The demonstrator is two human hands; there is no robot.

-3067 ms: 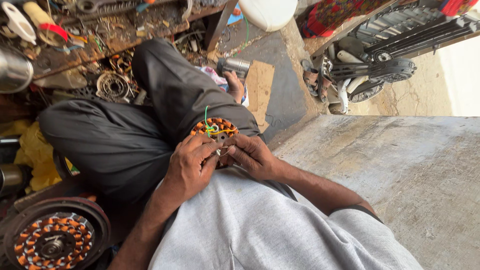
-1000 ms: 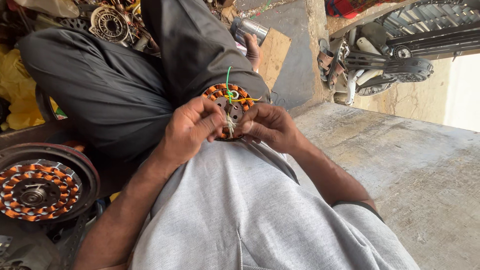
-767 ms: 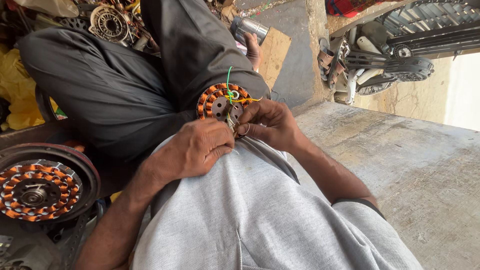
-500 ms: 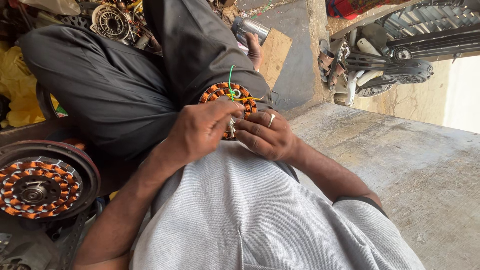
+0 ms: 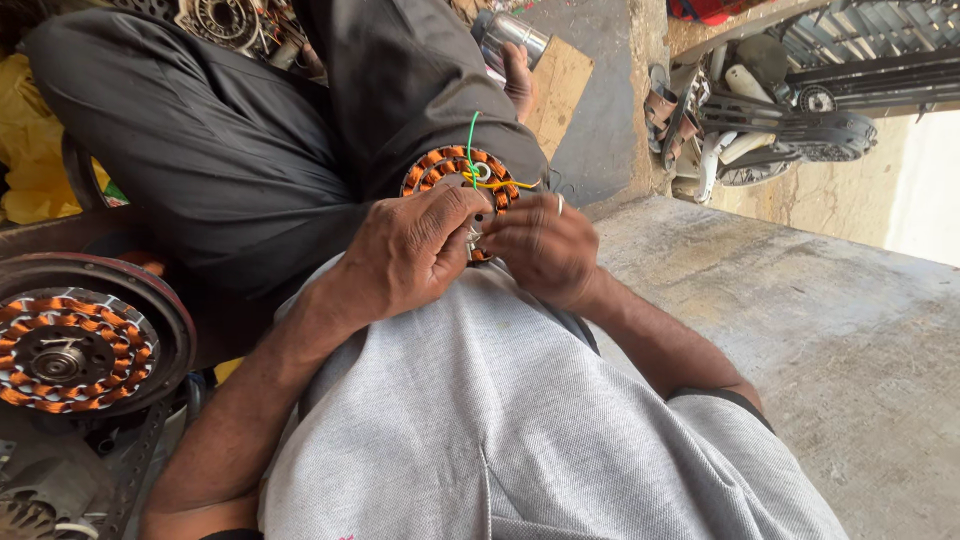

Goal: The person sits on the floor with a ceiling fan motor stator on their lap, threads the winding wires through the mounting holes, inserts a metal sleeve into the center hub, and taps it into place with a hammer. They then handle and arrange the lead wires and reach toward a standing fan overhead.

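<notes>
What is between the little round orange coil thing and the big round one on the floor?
In the head view, only the person's dark trouser leg lies between the small copper-wound stator and the large one.

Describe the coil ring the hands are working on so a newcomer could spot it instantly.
Start at the dark-trousered lap. On the knee, under both hands, sits the small stator, a ring of copper-wound coils. Unlike the larger stator at lower left, it sprouts green and yellow wires.

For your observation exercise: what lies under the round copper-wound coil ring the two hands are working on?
The coil ring rests on a knee in dark trousers. The left hand and right hand cover its near edge, hiding what lies beneath there.
</notes>
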